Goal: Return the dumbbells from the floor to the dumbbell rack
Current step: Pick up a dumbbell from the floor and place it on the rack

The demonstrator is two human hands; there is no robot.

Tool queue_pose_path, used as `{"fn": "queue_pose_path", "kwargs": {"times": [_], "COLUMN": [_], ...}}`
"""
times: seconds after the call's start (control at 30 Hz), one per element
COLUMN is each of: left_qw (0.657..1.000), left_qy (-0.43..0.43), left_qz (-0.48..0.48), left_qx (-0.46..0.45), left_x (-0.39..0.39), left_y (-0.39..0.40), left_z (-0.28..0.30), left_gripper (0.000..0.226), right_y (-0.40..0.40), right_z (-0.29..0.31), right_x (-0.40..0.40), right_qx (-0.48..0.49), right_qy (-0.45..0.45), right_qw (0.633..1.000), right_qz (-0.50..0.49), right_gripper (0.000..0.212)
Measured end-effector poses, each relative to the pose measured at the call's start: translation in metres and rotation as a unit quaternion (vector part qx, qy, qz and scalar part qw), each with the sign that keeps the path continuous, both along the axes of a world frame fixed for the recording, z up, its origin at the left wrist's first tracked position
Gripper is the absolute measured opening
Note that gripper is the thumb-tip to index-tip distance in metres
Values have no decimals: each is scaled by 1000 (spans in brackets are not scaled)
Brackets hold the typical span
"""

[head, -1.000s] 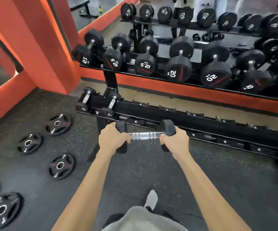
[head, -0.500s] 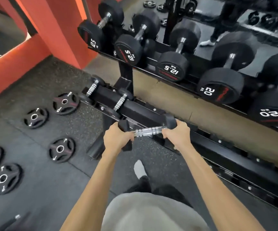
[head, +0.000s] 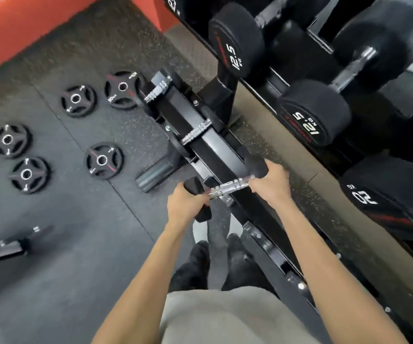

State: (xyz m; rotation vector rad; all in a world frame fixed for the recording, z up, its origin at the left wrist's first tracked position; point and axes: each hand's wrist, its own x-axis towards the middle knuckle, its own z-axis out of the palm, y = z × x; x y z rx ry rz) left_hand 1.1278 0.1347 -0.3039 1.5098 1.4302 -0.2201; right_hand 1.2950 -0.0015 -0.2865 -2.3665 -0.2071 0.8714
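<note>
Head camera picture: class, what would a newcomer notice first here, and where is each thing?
In the middle, the left hand and right hand hold a small dumbbell by its ends over the bottom rail of the rack. Big 12.5 dumbbells sit above right; weight plates lie on the floor, left.

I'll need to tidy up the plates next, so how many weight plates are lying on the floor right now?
5, all on the floor left of the rack: one beside the rack's end, one left of it, one nearer, and two far left. More may lie out of frame.
</note>
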Motion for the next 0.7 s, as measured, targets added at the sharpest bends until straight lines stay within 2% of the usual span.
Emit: {"fn": "queue_pose_path", "kwargs": {"times": [0.17, 0.3, 0.5, 0.6, 0.7], "left_qw": [992, 983, 975, 969, 962], "left_qy": [12, 26, 50, 60, 81], "left_qz": [108, 157, 188, 201, 209], "left_qx": [-66, -95, -109, -131, -157], "left_x": [29, 49, 67, 76, 87], "left_y": [-12, -16, -19, -18, -13], "left_z": [-36, -65, -114, -139, -159], "left_gripper": [56, 58, 54, 64, 79], "right_y": [25, 38, 45, 48, 52], "right_z": [-36, -65, -114, -139, -159], "right_x": [47, 70, 93, 102, 109], "right_qx": [-45, -61, -93, -109, -134], "right_qy": [-4, -5, -8, -13, 1], "right_qw": [995, 991, 985, 980, 976], "right_qz": [87, 120, 146, 167, 169], "right_gripper": [37, 26, 27, 34, 58]}}
